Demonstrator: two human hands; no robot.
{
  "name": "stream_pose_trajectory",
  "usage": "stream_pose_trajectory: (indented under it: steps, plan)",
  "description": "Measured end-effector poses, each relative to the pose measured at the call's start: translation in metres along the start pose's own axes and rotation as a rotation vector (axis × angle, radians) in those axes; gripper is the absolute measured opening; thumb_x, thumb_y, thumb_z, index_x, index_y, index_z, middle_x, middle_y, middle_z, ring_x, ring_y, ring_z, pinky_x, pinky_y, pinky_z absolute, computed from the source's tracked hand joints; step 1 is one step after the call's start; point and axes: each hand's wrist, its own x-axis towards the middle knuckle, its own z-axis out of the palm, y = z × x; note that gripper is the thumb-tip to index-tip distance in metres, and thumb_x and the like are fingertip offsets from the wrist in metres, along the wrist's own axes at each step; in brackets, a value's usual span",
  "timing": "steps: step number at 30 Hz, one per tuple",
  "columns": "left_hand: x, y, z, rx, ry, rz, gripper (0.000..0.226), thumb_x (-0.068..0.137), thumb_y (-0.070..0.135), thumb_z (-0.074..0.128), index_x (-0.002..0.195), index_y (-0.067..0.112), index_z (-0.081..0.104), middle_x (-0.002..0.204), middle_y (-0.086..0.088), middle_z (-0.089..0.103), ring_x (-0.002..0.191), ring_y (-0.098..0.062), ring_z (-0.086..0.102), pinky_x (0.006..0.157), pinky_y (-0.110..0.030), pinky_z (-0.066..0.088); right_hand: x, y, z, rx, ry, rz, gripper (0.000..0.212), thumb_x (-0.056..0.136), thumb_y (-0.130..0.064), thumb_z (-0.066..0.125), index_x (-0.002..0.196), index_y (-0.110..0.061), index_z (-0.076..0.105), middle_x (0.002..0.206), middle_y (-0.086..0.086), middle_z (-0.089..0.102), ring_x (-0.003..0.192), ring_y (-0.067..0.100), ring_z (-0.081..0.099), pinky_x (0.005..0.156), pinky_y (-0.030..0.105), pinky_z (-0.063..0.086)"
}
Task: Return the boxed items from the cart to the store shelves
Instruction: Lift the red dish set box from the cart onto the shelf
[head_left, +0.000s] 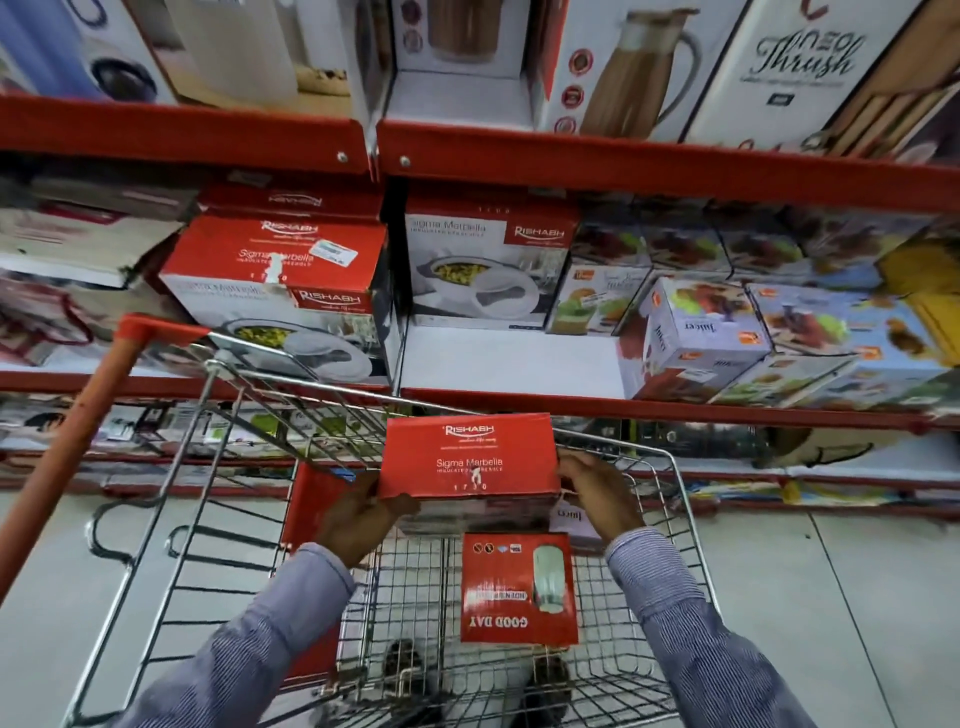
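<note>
I hold a red Rishabh "Sigma Marbella" box (470, 457) above the wire cart (685, 499), level with its far rim. My left hand (358, 514) grips its lower left corner. My right hand (597, 493) clamps its right side. In the cart lies a red "Good Day" flask box (519, 590), a red box (311, 509) stands against the left wall, and a white juicer box (571, 519) peeks out under my right hand. On the middle shelf (509, 364) matching Rishabh boxes stand at left (280, 291) and behind a bare white gap (488, 270).
Juicer boxes (691, 338) are piled on the middle shelf to the right. Jug and flask boxes (623, 67) fill the top shelf behind its red edge (623, 161). The cart's orange handle (78, 431) slants at left. A lower shelf holds small goods. My shoes show under the cart.
</note>
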Motion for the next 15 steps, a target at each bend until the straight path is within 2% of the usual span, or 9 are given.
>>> stream_pose_trajectory:
  steps: [2, 4, 5, 6, 7, 9, 12, 15]
  plan:
    - [-0.019, 0.016, -0.014, -0.006, 0.085, 0.125, 0.038, 0.079, 0.017, 0.071, 0.115, 0.007, 0.064, 0.113, -0.024, 0.069, 0.091, -0.034, 0.066, 0.092, -0.047, 0.052, -0.017, -0.020, -0.013, 0.035, 0.029, -0.075, 0.025, 0.086, -0.039, 0.052, 0.083, -0.029, 0.075, 0.080, -0.015, 0.077, 0.085, 0.017, 0.071, 0.089, 0.042, 0.053]
    - [-0.036, 0.038, -0.024, -0.015, 0.156, 0.224, 0.045, 0.070, 0.034, 0.074, 0.109, 0.015, 0.066, 0.105, -0.009, 0.073, 0.085, -0.020, 0.068, 0.075, -0.030, 0.055, -0.027, -0.042, -0.023, 0.070, 0.047, -0.140, 0.028, 0.085, -0.041, 0.053, 0.084, -0.025, 0.075, 0.084, -0.002, 0.078, 0.084, 0.026, 0.072, 0.085, 0.047, 0.056]
    - [-0.040, 0.043, -0.027, -0.016, 0.186, 0.257, 0.039, 0.073, 0.033, 0.074, 0.106, 0.014, 0.065, 0.100, -0.004, 0.072, 0.079, -0.012, 0.066, 0.064, -0.021, 0.051, -0.031, -0.050, -0.027, 0.073, 0.065, -0.164, 0.030, 0.085, -0.041, 0.054, 0.083, -0.020, 0.075, 0.083, 0.003, 0.078, 0.082, 0.028, 0.072, 0.081, 0.045, 0.058]
    - [-0.050, 0.056, -0.033, 0.009, 0.237, 0.310, 0.030, 0.079, 0.029, 0.073, 0.104, 0.016, 0.065, 0.097, -0.002, 0.070, 0.074, -0.005, 0.062, 0.056, -0.015, 0.046, -0.038, -0.062, -0.034, 0.089, 0.100, -0.205, 0.030, 0.086, -0.038, 0.056, 0.078, -0.017, 0.075, 0.078, 0.002, 0.078, 0.078, 0.024, 0.072, 0.073, 0.037, 0.059]
    - [-0.057, 0.067, -0.037, 0.030, 0.274, 0.368, 0.025, 0.083, 0.029, 0.070, 0.104, 0.017, 0.066, 0.095, 0.000, 0.070, 0.070, -0.002, 0.061, 0.052, -0.013, 0.043, -0.042, -0.075, -0.040, 0.105, 0.131, -0.248, 0.030, 0.087, -0.035, 0.057, 0.074, -0.015, 0.075, 0.072, -0.001, 0.077, 0.071, 0.019, 0.072, 0.065, 0.029, 0.057]
    - [-0.063, 0.082, -0.042, 0.103, 0.347, 0.456, 0.028, 0.084, 0.040, 0.068, 0.101, 0.019, 0.070, 0.093, 0.000, 0.073, 0.071, -0.009, 0.067, 0.054, -0.016, 0.044, -0.042, -0.087, -0.047, 0.087, 0.172, -0.278, 0.026, 0.086, -0.033, 0.062, 0.072, -0.015, 0.075, 0.071, -0.003, 0.077, 0.069, 0.015, 0.072, 0.065, 0.025, 0.053]
    - [-0.079, 0.113, -0.048, 0.131, 0.434, 0.567, 0.040, 0.084, 0.051, 0.060, 0.104, 0.019, 0.070, 0.093, 0.001, 0.074, 0.081, -0.017, 0.069, 0.070, -0.029, 0.051, -0.046, -0.112, -0.064, 0.125, 0.210, -0.340, 0.015, 0.080, -0.031, 0.070, 0.080, -0.018, 0.077, 0.078, -0.003, 0.077, 0.073, 0.013, 0.073, 0.068, 0.028, 0.056]
    - [-0.081, 0.140, -0.049, 0.156, 0.472, 0.650, 0.030, 0.092, 0.041, 0.056, 0.107, 0.018, 0.068, 0.093, 0.001, 0.073, 0.080, -0.021, 0.069, 0.076, -0.036, 0.054, -0.043, -0.130, -0.076, 0.169, 0.230, -0.370, 0.017, 0.079, -0.023, 0.074, 0.093, -0.015, 0.075, 0.084, 0.003, 0.076, 0.077, 0.018, 0.072, 0.071, 0.036, 0.060]
